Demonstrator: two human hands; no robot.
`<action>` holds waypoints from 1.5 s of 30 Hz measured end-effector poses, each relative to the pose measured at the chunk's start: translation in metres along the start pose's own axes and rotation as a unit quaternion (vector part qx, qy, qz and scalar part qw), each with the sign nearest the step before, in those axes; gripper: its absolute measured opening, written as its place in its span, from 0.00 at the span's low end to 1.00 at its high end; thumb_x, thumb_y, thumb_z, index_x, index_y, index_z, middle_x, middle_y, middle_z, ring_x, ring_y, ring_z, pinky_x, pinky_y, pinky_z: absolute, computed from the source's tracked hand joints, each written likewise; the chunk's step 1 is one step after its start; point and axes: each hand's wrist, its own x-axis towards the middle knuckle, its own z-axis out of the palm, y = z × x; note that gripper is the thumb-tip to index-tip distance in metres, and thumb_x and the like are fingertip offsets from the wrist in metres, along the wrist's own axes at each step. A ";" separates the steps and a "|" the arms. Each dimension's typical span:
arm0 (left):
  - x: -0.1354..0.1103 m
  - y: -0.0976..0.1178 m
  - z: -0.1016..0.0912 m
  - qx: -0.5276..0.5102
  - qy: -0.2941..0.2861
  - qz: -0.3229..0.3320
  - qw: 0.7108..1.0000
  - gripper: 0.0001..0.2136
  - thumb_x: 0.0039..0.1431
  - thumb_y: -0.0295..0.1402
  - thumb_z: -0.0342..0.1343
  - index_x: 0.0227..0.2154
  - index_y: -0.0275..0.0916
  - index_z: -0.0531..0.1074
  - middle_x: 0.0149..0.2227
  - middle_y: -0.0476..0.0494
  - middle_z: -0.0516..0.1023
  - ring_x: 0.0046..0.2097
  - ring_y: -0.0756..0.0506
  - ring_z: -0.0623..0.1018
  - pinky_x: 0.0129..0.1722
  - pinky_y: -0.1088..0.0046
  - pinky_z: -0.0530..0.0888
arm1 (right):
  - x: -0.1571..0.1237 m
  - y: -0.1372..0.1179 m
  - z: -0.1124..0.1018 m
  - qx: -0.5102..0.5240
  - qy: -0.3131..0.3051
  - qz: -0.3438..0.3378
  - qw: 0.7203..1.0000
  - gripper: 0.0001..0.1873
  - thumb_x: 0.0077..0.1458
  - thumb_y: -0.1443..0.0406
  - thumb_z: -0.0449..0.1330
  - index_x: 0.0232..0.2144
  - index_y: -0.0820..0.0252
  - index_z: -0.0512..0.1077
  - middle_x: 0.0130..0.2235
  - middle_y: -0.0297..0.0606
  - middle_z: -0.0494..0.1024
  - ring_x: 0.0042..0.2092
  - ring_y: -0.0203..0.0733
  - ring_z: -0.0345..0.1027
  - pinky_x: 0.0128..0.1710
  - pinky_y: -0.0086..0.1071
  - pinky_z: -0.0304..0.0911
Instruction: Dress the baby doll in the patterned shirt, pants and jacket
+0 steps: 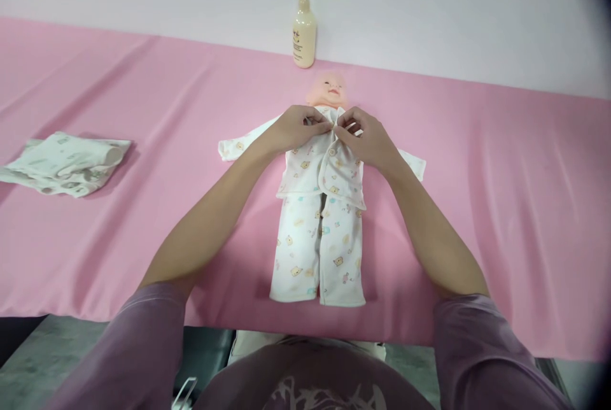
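Observation:
A baby doll [331,86] lies on its back on the pink cloth, dressed in a white printed jacket [303,168] and matching trousers [296,251]. Both my hands meet at the upper front of the jacket, just below the doll's chin. My left hand [298,128] pinches one front edge of the jacket between thumb and fingers. On the other side, my right hand [367,136] pinches the opposite edge close by. A button [332,151] shows on the front just below my fingertips. Whatever lies right between the fingertips is too small to make out.
Behind the doll's head a cream pump bottle [304,34] stands upright near the white wall [429,15]. Folded white printed clothing [71,162] lies at the left on the pink cloth [181,142]. The table's front edge runs close to my body.

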 end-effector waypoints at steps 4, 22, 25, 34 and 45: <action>0.004 -0.007 0.005 -0.004 0.006 0.017 1.000 0.12 0.71 0.41 0.69 0.36 0.38 0.85 0.37 0.40 0.82 0.39 0.43 0.76 0.40 0.66 0.73 | 0.000 0.004 0.002 0.015 0.004 -0.006 1.000 0.09 0.67 0.57 0.71 0.42 0.51 0.76 0.45 0.37 0.85 0.41 0.45 0.77 0.48 0.42 0.80; 0.007 -0.014 0.011 -0.003 0.030 0.035 0.999 0.11 0.68 0.41 0.72 0.39 0.37 0.89 0.42 0.39 0.87 0.44 0.41 0.80 0.46 0.66 0.76 | -0.004 0.024 0.008 0.062 0.058 -0.004 0.996 0.14 0.62 0.53 0.79 0.45 0.51 0.85 0.48 0.40 0.90 0.45 0.48 0.84 0.51 0.46 0.84; 0.006 -0.010 0.012 -0.012 0.044 0.018 0.999 0.12 0.65 0.42 0.75 0.37 0.37 0.89 0.42 0.39 0.88 0.45 0.40 0.82 0.46 0.66 0.77 | -0.007 0.020 0.010 0.056 0.068 -0.010 0.996 0.11 0.63 0.57 0.77 0.47 0.50 0.89 0.47 0.39 0.90 0.46 0.48 0.85 0.53 0.45 0.83; 0.007 -0.015 0.011 -0.033 0.043 -0.004 0.999 0.11 0.63 0.41 0.76 0.34 0.38 0.89 0.37 0.41 0.86 0.40 0.42 0.81 0.39 0.68 0.76 | -0.011 0.021 0.015 0.111 0.093 -0.007 0.989 0.21 0.57 0.58 0.79 0.52 0.50 0.85 0.48 0.39 0.91 0.47 0.47 0.86 0.50 0.43 0.83; 0.009 -0.017 0.005 -0.062 0.021 -0.043 0.997 0.15 0.59 0.45 0.80 0.30 0.39 0.87 0.32 0.42 0.83 0.38 0.41 0.80 0.38 0.65 0.75 | -0.016 0.007 0.016 0.064 0.090 -0.026 0.994 0.18 0.63 0.52 0.77 0.51 0.49 0.83 0.51 0.41 0.90 0.53 0.51 0.85 0.50 0.44 0.84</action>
